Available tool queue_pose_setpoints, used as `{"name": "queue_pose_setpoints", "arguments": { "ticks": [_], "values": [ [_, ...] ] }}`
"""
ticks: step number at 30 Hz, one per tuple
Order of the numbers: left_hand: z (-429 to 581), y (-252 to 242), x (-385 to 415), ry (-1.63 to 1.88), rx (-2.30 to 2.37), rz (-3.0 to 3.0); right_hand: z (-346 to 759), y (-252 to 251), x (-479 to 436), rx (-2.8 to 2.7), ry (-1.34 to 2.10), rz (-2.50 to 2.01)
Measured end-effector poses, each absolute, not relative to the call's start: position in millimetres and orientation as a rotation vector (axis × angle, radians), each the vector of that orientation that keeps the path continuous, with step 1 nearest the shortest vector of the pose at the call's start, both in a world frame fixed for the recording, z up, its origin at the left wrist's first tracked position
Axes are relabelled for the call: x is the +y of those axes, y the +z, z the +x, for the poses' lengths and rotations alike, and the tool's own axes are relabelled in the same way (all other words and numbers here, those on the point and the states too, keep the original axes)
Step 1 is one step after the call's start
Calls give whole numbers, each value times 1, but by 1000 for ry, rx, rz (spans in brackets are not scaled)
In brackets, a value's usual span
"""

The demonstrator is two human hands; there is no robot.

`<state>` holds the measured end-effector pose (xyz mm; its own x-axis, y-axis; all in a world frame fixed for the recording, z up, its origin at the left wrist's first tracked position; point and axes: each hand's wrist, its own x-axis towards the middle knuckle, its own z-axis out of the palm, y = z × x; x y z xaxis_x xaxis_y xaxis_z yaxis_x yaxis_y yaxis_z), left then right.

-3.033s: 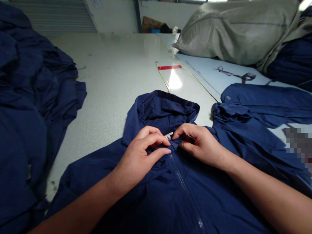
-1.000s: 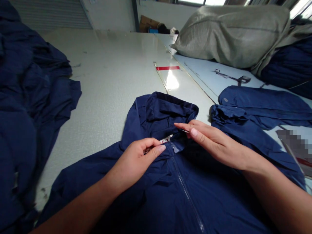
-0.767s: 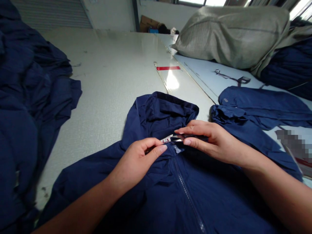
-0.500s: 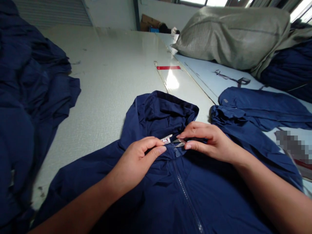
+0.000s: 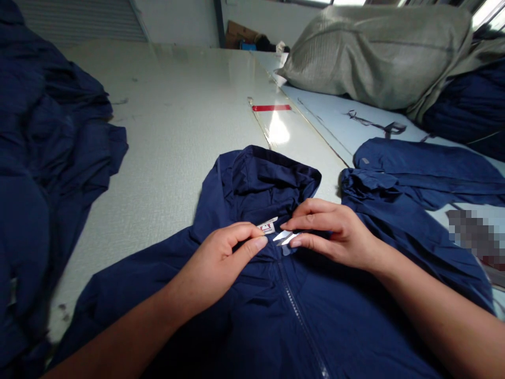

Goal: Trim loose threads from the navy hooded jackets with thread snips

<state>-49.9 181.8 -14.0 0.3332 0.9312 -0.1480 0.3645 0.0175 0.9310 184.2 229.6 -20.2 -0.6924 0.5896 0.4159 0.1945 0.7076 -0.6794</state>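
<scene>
Head view: the left hand (image 5: 215, 260) has its fingers pinching the jacket (image 5: 300, 326) collar beside the label (image 5: 267, 227); the right hand (image 5: 331, 231) has its fingers closed on a silver strip (image 5: 284, 238).

Long pale-grey speckled desk (image 5: 165, 110), glossy top. Navy zip-front hooded jacket (image 5: 252, 310) lies spread on it, hood pointing away. Crumpled navy garment heap (image 5: 47, 126) along left side. Red strip (image 5: 271, 108) on clear plastic sheet (image 5: 260, 123) beyond hood. Pale-blue board (image 5: 327, 108) at right, with navy garment (image 5: 426, 168) and bulging grey woven sack (image 5: 366, 58).
</scene>
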Motion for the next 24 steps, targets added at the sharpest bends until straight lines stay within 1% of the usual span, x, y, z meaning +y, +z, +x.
{"name": "queue_pose_setpoints", "arguments": {
  "ticks": [24],
  "values": [
    [-51,-15,183,634,1200,1575,182,-22,231,-2246,803,-604]
  ]
}}
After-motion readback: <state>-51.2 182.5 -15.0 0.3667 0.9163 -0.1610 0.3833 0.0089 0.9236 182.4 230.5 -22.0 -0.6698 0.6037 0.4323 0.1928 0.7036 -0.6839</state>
